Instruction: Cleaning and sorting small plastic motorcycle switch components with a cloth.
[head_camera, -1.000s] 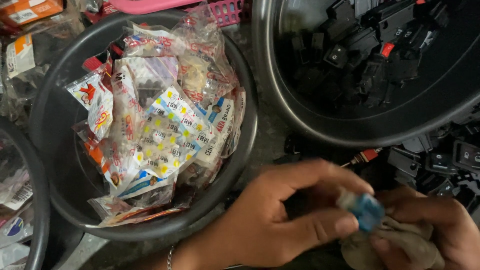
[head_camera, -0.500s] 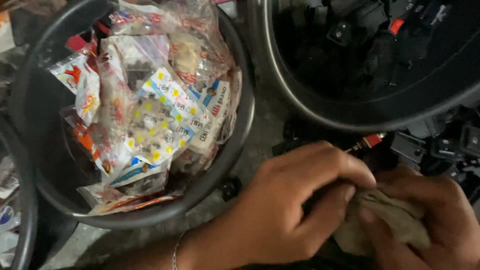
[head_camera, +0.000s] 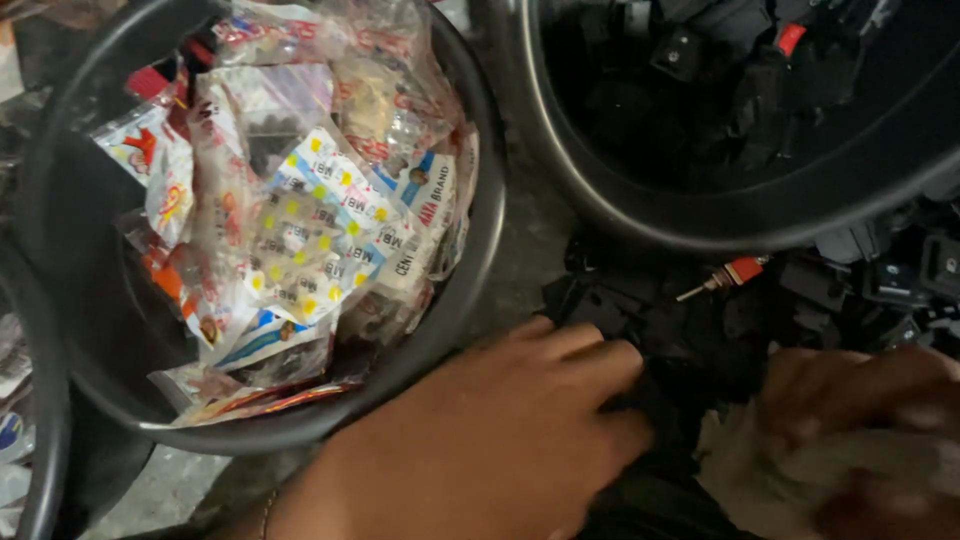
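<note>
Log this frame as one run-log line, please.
left hand: on pile of black parts | right hand: grips pale cloth | black tub: printed packets

I see a crumpled, off-white cloth (head_camera: 790, 475) bunched at the lower right, blurred, with my right hand (head_camera: 860, 400) lying over its top and closed into its folds. My left hand (head_camera: 520, 440) rests palm-down just beside it, fingers curled onto a heap of small black switch parts (head_camera: 650, 310) that lies on the floor between the two hands.
</note>
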